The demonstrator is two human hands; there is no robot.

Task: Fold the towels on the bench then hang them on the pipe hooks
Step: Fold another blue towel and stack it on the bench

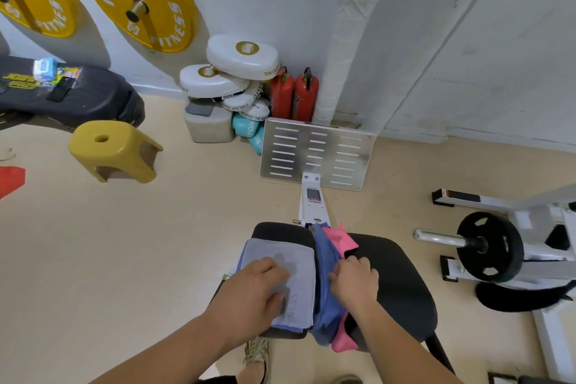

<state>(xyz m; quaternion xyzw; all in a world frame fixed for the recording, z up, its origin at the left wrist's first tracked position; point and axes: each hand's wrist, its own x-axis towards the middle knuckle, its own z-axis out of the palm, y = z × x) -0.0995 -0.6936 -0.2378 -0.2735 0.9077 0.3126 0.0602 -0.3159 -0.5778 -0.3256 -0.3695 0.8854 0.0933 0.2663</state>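
Note:
A folded grey towel (288,254) lies on the left pad of the black bench (402,277), on top of another folded bluish towel whose edge shows beneath. My left hand (258,287) rests flat on the grey towel, fingers spread. A crumpled blue towel (325,262) and a pink towel (341,241) lie in the gap between the two bench pads. My right hand (353,277) has its fingers curled into the blue towel's edge. No pipe hooks are in view.
A slotted metal footplate (318,151) stands ahead of the bench. Beyond it are two red fire extinguishers (294,93), white boxing pads (241,58) and a wrapped pipe (346,40). A yellow stool (112,150) stands left; a barbell with a black plate (489,246) sits right.

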